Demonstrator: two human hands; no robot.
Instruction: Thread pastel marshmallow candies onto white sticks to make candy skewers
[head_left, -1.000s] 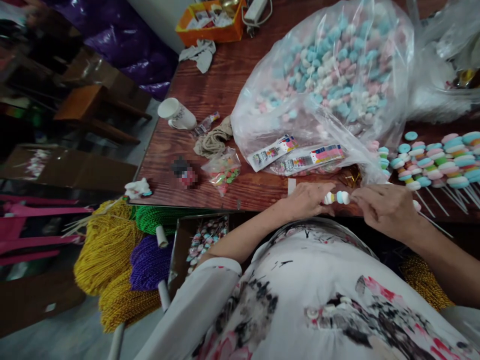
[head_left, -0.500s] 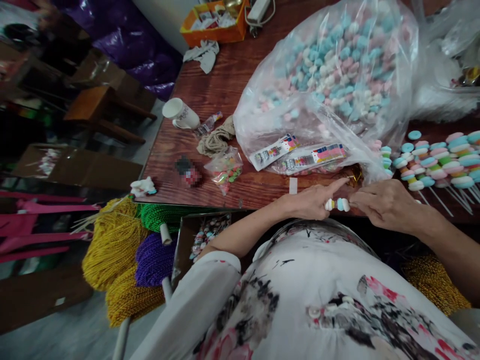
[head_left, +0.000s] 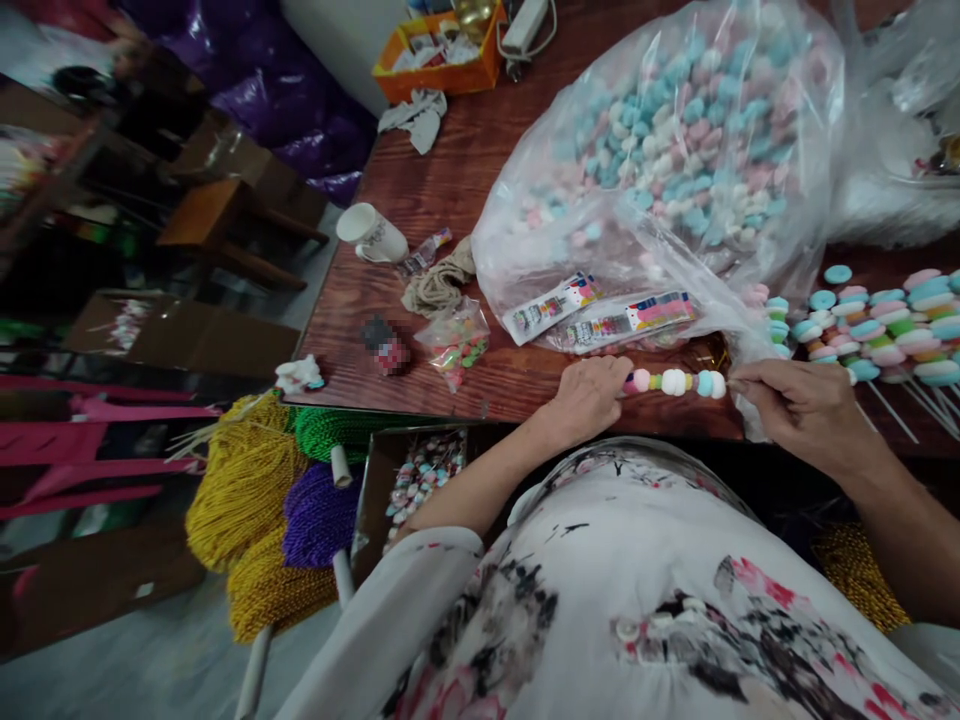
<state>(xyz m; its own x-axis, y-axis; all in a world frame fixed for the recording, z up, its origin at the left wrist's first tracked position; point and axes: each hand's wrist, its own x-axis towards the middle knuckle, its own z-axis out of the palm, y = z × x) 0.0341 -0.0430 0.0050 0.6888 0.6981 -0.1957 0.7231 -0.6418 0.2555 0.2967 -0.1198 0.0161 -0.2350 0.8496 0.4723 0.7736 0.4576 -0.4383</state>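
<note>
A marshmallow skewer [head_left: 673, 382] lies level between my hands, above the table's front edge. White, blue, pink and yellow-green pieces sit in a row on it. My left hand [head_left: 592, 395] is closed around its left end, where a purple and pink printed bit shows, perhaps a wrapper. At the other end, my right hand [head_left: 795, 405] pinches the tip with thumb and fingers. Just behind are two flat printed wrapper stacks [head_left: 630, 318], against a big clear bag [head_left: 517, 225] of pastel marshmallows. Finished-looking marshmallow skewers [head_left: 892, 325] lie piled beyond my right hand.
On the table's left part are a white mug [head_left: 382, 240], a brown cloth [head_left: 442, 278], a small bag of gummies [head_left: 455, 345] and a blurred item [head_left: 386, 345]. An orange tray [head_left: 442, 65] stands behind. Below the edge are a carton [head_left: 375, 470] and yellow rope bundles [head_left: 232, 480].
My left hand has moved left and its stretched index finger has curled in. A longer stretch of the skewer now shows between my hands. My right hand has moved slightly right.
</note>
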